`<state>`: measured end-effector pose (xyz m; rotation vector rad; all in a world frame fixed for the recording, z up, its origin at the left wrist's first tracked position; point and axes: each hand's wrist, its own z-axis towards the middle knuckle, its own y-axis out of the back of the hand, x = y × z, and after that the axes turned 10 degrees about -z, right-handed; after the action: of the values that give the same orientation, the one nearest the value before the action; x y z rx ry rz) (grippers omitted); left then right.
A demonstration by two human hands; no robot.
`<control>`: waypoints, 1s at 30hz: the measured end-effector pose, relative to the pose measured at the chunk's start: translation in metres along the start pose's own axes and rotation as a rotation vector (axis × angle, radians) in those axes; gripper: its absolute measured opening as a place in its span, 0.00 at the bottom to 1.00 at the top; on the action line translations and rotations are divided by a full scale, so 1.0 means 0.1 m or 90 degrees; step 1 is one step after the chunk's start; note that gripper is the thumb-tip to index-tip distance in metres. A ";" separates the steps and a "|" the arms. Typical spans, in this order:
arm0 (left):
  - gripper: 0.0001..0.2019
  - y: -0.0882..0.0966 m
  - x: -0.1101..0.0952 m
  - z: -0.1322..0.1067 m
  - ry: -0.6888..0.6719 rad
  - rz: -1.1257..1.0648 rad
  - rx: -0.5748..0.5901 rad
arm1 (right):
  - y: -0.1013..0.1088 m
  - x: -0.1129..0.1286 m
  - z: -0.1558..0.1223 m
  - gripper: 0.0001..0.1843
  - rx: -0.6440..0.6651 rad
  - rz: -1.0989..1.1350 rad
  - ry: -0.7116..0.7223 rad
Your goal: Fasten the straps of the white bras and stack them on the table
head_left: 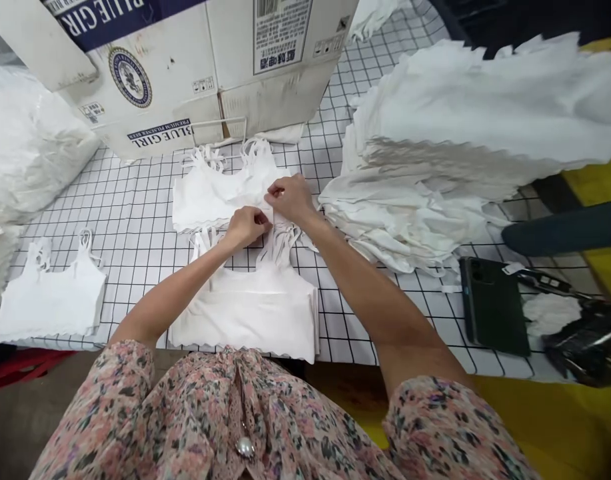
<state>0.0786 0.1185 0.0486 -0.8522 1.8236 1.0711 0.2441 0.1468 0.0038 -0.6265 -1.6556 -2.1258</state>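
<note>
Two piles of white cropped camisole tops lie in front of me, one behind the other. The far pile [210, 193] has its thin straps pointing toward the box. On the near pile [250, 313], the straps reach up under my hands. My left hand [246, 227] is closed in a pinch on white fabric at the far pile's lower right edge. Just right of it and slightly higher, my right hand [291, 198] also pinches white fabric of a camisole top. Whether they grip a strap or the hem is hidden by the fingers.
A white beer carton [175, 87] stands at the back, with a thin wire frame [220, 122] before it. Tall white garment stacks [450, 133] rise at right. A smaller camisole pile [52, 297] lies left, near a plastic bag [30, 140]. A dark phone [492, 307] rests on the checked cloth.
</note>
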 end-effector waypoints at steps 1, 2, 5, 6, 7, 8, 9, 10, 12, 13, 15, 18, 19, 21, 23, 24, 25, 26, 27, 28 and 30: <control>0.10 0.02 -0.01 -0.01 -0.001 -0.021 -0.004 | 0.04 0.01 -0.01 0.06 -0.013 0.015 0.005; 0.09 0.06 -0.03 -0.03 -0.004 -0.039 -0.008 | 0.08 0.01 -0.04 0.04 -0.029 0.032 0.016; 0.14 0.24 -0.12 -0.09 0.033 -0.198 0.005 | 0.26 0.05 -0.23 0.07 -0.082 0.129 0.109; 0.18 0.31 -0.14 -0.11 0.069 -0.287 0.030 | 0.31 0.07 -0.32 0.08 -0.096 0.169 0.152; 0.23 0.37 -0.15 -0.14 0.114 -0.378 0.067 | 0.36 0.09 -0.42 0.09 -0.104 0.205 0.192; 0.27 0.41 -0.15 -0.18 0.162 -0.457 0.108 | 0.39 0.11 -0.52 0.10 -0.107 0.232 0.224; 0.30 0.45 -0.14 -0.22 0.207 -0.513 0.148 | 0.41 0.13 -0.61 0.11 -0.107 0.248 0.245; 0.31 0.46 -0.12 -0.27 0.240 -0.541 0.182 | 0.42 0.14 -0.69 0.12 -0.107 0.259 0.259; 0.27 0.45 -0.07 -0.39 0.272 -0.570 0.223 | 0.43 0.17 -0.82 0.12 -0.114 0.272 0.274; 0.24 0.44 -0.04 -0.46 0.274 -0.579 0.234 | 0.43 0.17 -0.87 0.12 -0.120 0.276 0.278; 0.14 0.39 0.01 -0.62 0.260 -0.580 0.251 | 0.43 0.18 -0.94 0.12 -0.129 0.277 0.279; 0.03 0.35 0.08 -0.84 0.241 -0.550 0.255 | 0.49 0.17 -1.05 0.11 -0.126 0.265 0.244; 0.02 0.34 0.09 -0.91 0.236 -0.536 0.244 | 0.52 0.17 -1.09 0.12 -0.113 0.258 0.225; 0.03 0.34 0.13 -1.02 0.208 -0.498 0.206 | 0.60 0.20 -1.19 0.14 -0.053 0.261 0.194; 0.04 0.33 0.15 -1.11 0.147 -0.452 0.176 | 0.68 0.26 -1.30 0.18 0.051 0.303 0.192; 0.05 0.32 0.16 -1.14 0.109 -0.432 0.171 | 0.71 0.29 -1.35 0.20 0.100 0.322 0.197; 0.05 0.31 0.16 -1.18 0.073 -0.416 0.170 | 0.73 0.33 -1.39 0.21 0.136 0.327 0.201; 0.07 0.29 0.16 -1.21 0.043 -0.406 0.171 | 0.75 0.37 -1.43 0.21 0.154 0.316 0.202; 0.09 0.28 0.15 -1.24 0.023 -0.401 0.168 | 0.77 0.40 -1.47 0.19 0.156 0.291 0.199; 0.12 0.26 0.15 -1.27 0.012 -0.399 0.160 | 0.79 0.42 -1.49 0.15 0.148 0.260 0.193; 0.17 0.22 0.13 -1.33 0.005 -0.399 0.129 | 0.84 0.43 -1.55 0.10 0.135 0.216 0.179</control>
<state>0.0125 0.0053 0.0827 -1.1916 1.4806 0.4754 0.2354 -0.0241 0.0628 -0.4776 -1.4749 -1.6852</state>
